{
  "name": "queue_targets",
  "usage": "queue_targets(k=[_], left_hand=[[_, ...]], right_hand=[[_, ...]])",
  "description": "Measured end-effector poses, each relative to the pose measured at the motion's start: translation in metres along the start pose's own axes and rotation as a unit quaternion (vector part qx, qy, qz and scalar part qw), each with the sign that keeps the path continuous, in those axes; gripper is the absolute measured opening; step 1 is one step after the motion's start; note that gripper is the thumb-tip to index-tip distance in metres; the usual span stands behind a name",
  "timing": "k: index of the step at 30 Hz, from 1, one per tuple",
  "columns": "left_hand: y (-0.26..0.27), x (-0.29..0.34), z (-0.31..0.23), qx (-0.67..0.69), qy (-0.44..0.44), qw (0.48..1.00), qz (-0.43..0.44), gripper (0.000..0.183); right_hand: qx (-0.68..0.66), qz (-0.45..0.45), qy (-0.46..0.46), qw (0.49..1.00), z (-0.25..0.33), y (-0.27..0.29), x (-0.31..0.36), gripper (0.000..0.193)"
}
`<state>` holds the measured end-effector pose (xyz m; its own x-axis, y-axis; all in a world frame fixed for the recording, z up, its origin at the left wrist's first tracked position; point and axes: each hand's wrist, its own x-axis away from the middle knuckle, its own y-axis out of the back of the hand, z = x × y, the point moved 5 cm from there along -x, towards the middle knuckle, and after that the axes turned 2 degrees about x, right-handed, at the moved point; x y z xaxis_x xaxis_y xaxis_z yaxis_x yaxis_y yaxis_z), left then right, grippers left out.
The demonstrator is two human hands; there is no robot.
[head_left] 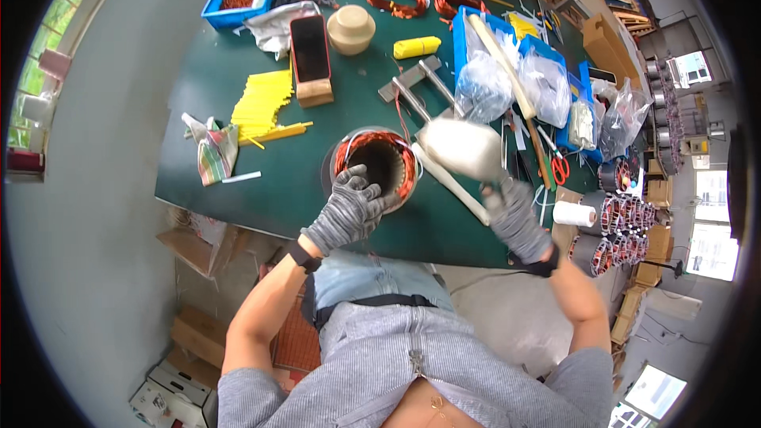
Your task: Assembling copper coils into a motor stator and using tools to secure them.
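Note:
A motor stator (408,182) with orange-red copper windings stands on the green table near its front edge, its round bore facing up. My left hand (346,210), in a grey glove, grips its near left rim, with fingers bent over the windings and the bore. To the right, my gloved right hand (515,216) is closed on a white mallet (460,147), whose large head is smeared by motion beside the stator. Beneath that head a pale rod (452,185) lies on the table. A metal frame with two bars (420,87) lies just beyond the stator.
Yellow strips (264,103), a phone on a wooden block (309,47) and a beige round block (351,29) lie left and beyond. Blue bins (468,40) with plastic bags stand at right, near red scissors (560,168) and a white thread spool (574,214). Several copper coils (396,0) lie far back.

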<state>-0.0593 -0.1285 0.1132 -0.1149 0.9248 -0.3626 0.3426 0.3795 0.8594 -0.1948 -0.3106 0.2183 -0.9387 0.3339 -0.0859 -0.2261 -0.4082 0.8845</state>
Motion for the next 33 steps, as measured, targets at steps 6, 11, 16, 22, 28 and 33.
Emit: queue_targets(k=[6, 11, 16, 22, 28, 33], left_hand=[[0.029, -0.016, 0.019, 0.095, -0.054, 0.975, 0.196, 0.032], [0.005, -0.015, -0.045, -0.050, 0.156, 0.986, 0.035, 0.041], [-0.034, -0.007, -0.050, -0.064, 0.187, 0.970, -0.143, 0.046], [-0.011, 0.001, -0.022, -0.018, 0.110, 0.991, -0.076, 0.047], [-0.031, 0.014, -0.043, -0.031, 0.186, 0.969, -0.158, 0.045], [-0.035, 0.026, -0.033, -0.026, 0.134, 0.964, -0.229, 0.042]], right_hand=[[0.057, 0.124, -0.159, 0.978, -0.060, -0.041, 0.057, 0.025], [-0.045, 0.056, -0.173, 0.982, -0.021, -0.026, 0.037, 0.025], [-0.149, -0.015, -0.107, 0.983, -0.007, -0.076, -0.027, 0.039], [-0.073, 0.026, -0.090, 0.993, -0.040, -0.090, -0.026, 0.044], [-0.079, 0.111, -0.213, 0.968, -0.074, -0.044, 0.011, 0.034], [-0.055, 0.147, 0.007, 0.988, 0.071, 0.063, -0.052, 0.024]])
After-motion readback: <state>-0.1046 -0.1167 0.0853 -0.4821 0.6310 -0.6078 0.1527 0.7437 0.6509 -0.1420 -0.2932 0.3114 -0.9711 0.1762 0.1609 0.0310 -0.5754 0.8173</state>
